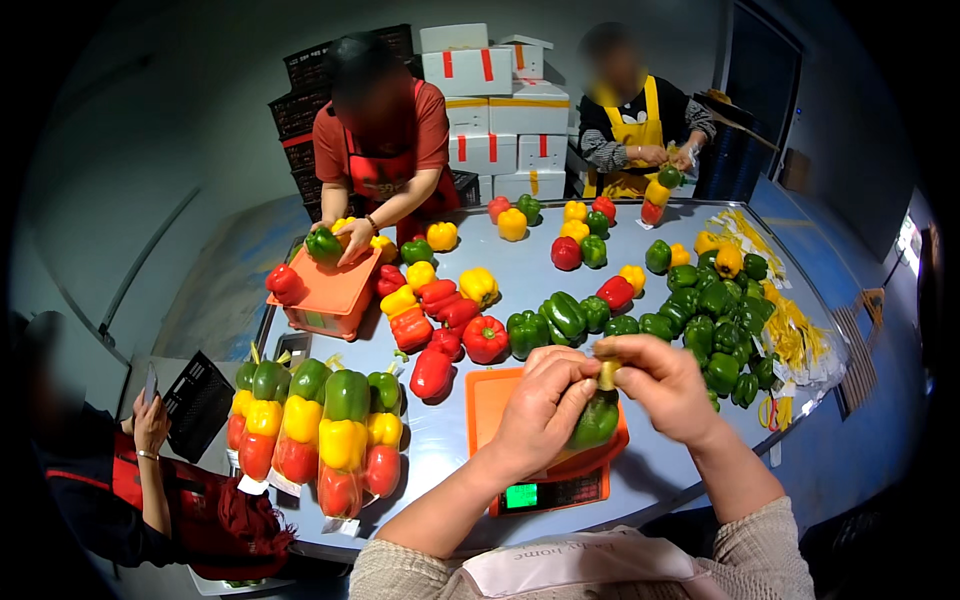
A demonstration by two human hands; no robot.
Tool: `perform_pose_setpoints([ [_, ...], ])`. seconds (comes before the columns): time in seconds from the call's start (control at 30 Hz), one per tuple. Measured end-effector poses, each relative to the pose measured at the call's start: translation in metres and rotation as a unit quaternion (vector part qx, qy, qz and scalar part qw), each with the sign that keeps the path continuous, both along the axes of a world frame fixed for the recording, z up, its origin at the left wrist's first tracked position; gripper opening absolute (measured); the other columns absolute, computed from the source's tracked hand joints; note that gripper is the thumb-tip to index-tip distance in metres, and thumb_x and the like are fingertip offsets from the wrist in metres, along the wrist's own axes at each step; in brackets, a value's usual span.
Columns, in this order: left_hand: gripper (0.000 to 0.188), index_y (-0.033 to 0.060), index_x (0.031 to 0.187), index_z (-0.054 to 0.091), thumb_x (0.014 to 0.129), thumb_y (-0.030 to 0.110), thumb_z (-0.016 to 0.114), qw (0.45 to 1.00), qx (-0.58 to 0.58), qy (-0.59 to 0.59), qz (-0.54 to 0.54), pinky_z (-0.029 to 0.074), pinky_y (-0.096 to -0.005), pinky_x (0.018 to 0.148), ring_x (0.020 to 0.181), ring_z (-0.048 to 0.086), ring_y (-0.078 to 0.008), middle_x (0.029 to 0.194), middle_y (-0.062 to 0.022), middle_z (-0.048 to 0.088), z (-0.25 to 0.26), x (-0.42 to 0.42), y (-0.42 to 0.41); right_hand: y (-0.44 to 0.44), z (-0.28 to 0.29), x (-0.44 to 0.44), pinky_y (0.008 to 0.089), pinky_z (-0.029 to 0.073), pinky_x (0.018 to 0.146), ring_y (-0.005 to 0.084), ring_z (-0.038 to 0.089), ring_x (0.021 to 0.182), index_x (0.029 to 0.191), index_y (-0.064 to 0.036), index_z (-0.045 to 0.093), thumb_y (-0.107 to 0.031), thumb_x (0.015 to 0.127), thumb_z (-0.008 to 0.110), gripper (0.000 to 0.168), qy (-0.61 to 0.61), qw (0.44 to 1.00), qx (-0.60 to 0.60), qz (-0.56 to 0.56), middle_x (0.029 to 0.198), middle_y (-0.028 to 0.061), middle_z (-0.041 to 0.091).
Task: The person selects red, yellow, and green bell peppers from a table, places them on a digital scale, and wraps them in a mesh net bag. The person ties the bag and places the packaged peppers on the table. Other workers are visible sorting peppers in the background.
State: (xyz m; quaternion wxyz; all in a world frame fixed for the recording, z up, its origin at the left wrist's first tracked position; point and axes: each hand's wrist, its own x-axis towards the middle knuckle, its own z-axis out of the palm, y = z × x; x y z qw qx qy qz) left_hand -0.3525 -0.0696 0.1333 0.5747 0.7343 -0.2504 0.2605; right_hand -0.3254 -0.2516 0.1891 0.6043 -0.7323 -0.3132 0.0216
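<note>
Both my hands meet over an orange digital scale (pixel 551 495) at the table's near edge. My left hand (pixel 546 397) is closed around the gathered yellowish top (pixel 606 375) of a package with a green bell pepper (pixel 598 421) in it. At the same top, my right hand (pixel 660 379) pinches with thumb and fingers from the right. The pepper hangs just under my fingers, over the scale's orange tray (pixel 487 405); its lower part is hidden by my left hand and forearm. Whether the package touches the tray I cannot tell.
Filled pepper packs (pixel 341 442) lie at left. Loose red peppers (pixel 484 339) and a pile of green peppers (pixel 716 300) lie beyond, with yellow ties (pixel 795 330) and red scissors (pixel 769 412) at right. A co-worker handles peppers over an orange basket (pixel 330 281); another holds a pack; a third person holds a phone.
</note>
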Motion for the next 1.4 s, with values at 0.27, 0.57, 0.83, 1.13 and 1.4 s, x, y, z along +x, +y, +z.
perform_pose_setpoints([
  [0.27, 0.011, 0.0015, 0.09, 0.059, 0.086, 0.006, 0.067, 0.999, 0.026, -0.007, -0.025, 0.043, -0.0384, 0.087, 0.095, 0.055, -0.0291, 0.095, -0.0112, 0.062, 0.007, -0.001, -0.003, -0.004, 0.002, 0.006, 0.0374, 0.049, 0.065, 0.0287, 0.058, 0.071, 0.11, 0.0, 0.059, -0.004, 0.079, 0.068, 0.033, -0.427, 0.886, -0.17, -0.06, 0.081, 0.0102, 0.059],
  [0.57, 0.013, 0.0024, 0.088, 0.062, 0.082, 0.007, 0.072, 0.998, 0.055, -0.014, -0.007, 0.045, -0.0359, 0.085, 0.093, 0.057, -0.0253, 0.091, -0.009, 0.062, 0.012, -0.003, -0.009, -0.011, 0.014, 0.003, 0.0222, 0.04, 0.054, 0.0056, 0.051, 0.06, 0.102, -0.001, 0.058, -0.007, 0.091, 0.061, 0.012, 0.114, 0.993, -0.032, -0.008, 0.071, 0.0, 0.056],
  [0.83, 0.004, -0.002, 0.09, 0.066, 0.086, -0.001, 0.066, 0.999, -0.01, 0.008, 0.036, 0.047, -0.0349, 0.089, 0.097, 0.061, -0.0231, 0.094, -0.0107, 0.067, 0.005, 0.0, -0.014, -0.009, -0.007, 0.005, 0.0202, 0.046, 0.066, 0.0064, 0.059, 0.076, 0.122, 0.001, 0.061, -0.005, 0.097, 0.056, 0.027, 0.212, 0.966, 0.14, 0.057, 0.091, 0.002, 0.067],
  [1.13, 0.009, -0.0004, 0.088, 0.064, 0.081, 0.0, 0.07, 1.0, 0.006, 0.012, 0.011, 0.048, -0.0363, 0.085, 0.094, 0.061, -0.0252, 0.09, -0.0107, 0.066, 0.003, 0.005, -0.005, -0.008, -0.003, 0.019, 0.0374, 0.051, 0.069, 0.0291, 0.063, 0.081, 0.11, -0.002, 0.059, -0.002, 0.078, 0.069, 0.033, -0.458, 0.874, -0.145, -0.07, 0.087, 0.0114, 0.064],
  [1.4, 0.034, 0.0036, 0.106, 0.062, 0.074, -0.007, 0.065, 0.956, 0.221, -0.174, -0.081, 0.055, -0.0314, 0.07, 0.082, 0.065, -0.025, 0.098, -0.0135, 0.061, 0.028, 0.016, 0.019, -0.001, 0.024, 0.022, 0.0258, 0.045, 0.056, 0.0092, 0.056, 0.061, 0.107, -0.003, 0.05, -0.007, 0.092, 0.06, 0.018, 0.014, 0.994, -0.077, 0.073, 0.067, 0.0031, 0.057],
])
